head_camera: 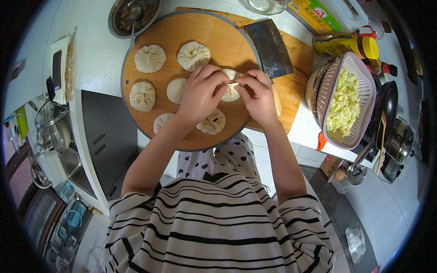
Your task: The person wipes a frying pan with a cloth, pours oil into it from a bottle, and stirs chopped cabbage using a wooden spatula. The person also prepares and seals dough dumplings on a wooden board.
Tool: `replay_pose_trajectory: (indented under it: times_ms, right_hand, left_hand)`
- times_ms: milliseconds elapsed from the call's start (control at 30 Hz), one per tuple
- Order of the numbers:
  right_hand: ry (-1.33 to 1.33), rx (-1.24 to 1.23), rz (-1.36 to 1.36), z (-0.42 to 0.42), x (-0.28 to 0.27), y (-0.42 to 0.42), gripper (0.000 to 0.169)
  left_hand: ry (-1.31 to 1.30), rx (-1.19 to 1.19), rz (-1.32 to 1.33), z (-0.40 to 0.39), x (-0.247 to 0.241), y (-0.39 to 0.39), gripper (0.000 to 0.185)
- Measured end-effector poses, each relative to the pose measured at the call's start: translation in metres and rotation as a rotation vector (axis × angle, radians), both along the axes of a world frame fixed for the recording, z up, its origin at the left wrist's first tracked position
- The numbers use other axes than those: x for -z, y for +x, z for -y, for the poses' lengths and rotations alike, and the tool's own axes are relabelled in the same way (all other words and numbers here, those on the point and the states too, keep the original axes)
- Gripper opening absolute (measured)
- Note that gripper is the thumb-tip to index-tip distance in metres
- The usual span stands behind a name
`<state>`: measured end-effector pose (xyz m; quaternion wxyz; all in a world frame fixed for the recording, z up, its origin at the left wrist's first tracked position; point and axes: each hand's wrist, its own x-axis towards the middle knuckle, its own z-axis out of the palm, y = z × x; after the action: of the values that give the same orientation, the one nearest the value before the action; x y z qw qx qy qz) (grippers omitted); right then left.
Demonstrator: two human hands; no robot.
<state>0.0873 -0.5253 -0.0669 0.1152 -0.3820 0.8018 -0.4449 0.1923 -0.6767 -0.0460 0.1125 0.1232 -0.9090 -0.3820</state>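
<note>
My left hand (205, 92) and my right hand (256, 92) meet over the right side of a round slatted board (164, 30) with a grey rim. Fingertips of both pinch the top of a pleated dough bun (231, 94). Just behind it another piece of white dough (230, 73) shows between the hands; whether it is separate I cannot tell. Several pleated buns lie about, among them one at the back (193, 56) and one at the left (142, 96). Beneath my left wrist sits a bun with dark filling showing (213, 121). My left forearm partly covers another bun (163, 122).
A cleaver (269, 47) rests on a wooden cutting board (297, 68), right of the round board. A bowl of filling (119, 17) with a spoon stands back left. At right are a colander (367, 78) of chopped pale-green vegetable, a yellow-capped bottle (338, 46) and a black pan (389, 99).
</note>
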Motion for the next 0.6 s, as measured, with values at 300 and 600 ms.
replay_pose_trajectory:
  times_ms: [300, 600]
  right_hand:
    - [-0.034, -0.014, -0.021, 0.005, -0.005, -0.002, 0.022]
    - [-0.062, 0.003, 0.048, 0.007, 0.007, -0.001, 0.019]
  left_hand:
    - [0.007, -0.019, -0.018, -0.001, 0.001, 0.001, 0.01]
    - [0.014, -0.045, -0.036, -0.002, 0.002, 0.001, 0.007]
